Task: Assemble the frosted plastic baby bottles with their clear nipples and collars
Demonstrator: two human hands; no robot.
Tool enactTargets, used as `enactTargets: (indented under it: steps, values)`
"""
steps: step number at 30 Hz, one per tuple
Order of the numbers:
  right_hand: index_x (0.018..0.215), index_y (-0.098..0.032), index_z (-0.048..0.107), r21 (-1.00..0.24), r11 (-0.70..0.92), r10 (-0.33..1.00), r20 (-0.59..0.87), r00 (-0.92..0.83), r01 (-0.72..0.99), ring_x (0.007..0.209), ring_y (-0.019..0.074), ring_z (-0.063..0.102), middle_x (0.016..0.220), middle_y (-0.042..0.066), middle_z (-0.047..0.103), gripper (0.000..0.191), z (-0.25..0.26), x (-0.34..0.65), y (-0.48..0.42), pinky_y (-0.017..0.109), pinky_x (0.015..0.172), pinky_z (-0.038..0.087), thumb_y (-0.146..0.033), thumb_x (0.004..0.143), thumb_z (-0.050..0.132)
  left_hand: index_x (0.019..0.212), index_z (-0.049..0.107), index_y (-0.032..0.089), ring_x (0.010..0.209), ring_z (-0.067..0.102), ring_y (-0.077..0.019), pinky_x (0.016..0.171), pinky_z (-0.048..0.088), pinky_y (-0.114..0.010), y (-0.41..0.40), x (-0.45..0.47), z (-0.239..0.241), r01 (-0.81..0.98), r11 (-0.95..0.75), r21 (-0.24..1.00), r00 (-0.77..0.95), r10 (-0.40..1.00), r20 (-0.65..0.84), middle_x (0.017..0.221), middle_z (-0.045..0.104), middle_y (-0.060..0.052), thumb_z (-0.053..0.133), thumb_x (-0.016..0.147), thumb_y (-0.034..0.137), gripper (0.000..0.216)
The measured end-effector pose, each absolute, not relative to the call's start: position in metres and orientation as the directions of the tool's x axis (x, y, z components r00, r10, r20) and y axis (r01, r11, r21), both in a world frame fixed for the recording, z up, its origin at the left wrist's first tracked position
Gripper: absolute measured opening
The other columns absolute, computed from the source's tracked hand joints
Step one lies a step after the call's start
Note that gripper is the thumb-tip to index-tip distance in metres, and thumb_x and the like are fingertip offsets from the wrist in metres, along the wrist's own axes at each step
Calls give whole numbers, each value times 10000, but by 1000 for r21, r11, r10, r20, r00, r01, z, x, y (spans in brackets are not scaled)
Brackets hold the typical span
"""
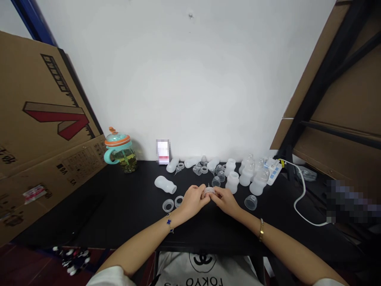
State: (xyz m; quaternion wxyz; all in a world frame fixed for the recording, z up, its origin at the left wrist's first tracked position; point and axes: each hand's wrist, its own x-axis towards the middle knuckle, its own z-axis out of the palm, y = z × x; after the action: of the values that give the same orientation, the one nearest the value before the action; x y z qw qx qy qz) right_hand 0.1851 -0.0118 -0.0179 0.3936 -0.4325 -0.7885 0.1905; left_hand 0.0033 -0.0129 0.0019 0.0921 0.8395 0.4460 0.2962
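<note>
My left hand (193,200) and my right hand (225,200) meet over the black table (125,206), both with fingers closed on a small translucent ring with a nipple (209,191) held between them. Two loose clear rings (172,203) lie just left of my left hand. A white bottle (165,184) lies on its side behind those rings. A clear cap (250,202) sits right of my right hand. Several upright white bottles (249,174) stand behind my right hand, and small clear parts (208,170) are scattered beyond both hands.
A teal and orange mug (120,154) stands at the back left by the white wall. A big cardboard box (44,131) leans on the left. A power strip (274,170) with a white cable (300,198) lies at the right, near a dark metal rack (327,79).
</note>
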Motion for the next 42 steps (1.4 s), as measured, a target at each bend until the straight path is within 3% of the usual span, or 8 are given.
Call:
enactTargets:
  steps: [18,42]
  values:
    - [626,-232,374,-706,522,853,419,-312,479,478,121,426,507,-54,413,380,-13,184,-16,245,473,305,-405,947,483,738,408,236,629,524,-185,676,397,-283,-14,4,1,713,-586,385,429,799,422,608,503,40,521,895,220,193]
    - [647,-241,339,-719,515,857,426,-290,466,469,120,395,498,-59,407,387,-11,182,-21,254,465,281,-429,970,439,774,448,230,674,552,-200,640,370,-291,-19,5,0,722,-576,383,405,801,442,646,540,19,462,953,275,185]
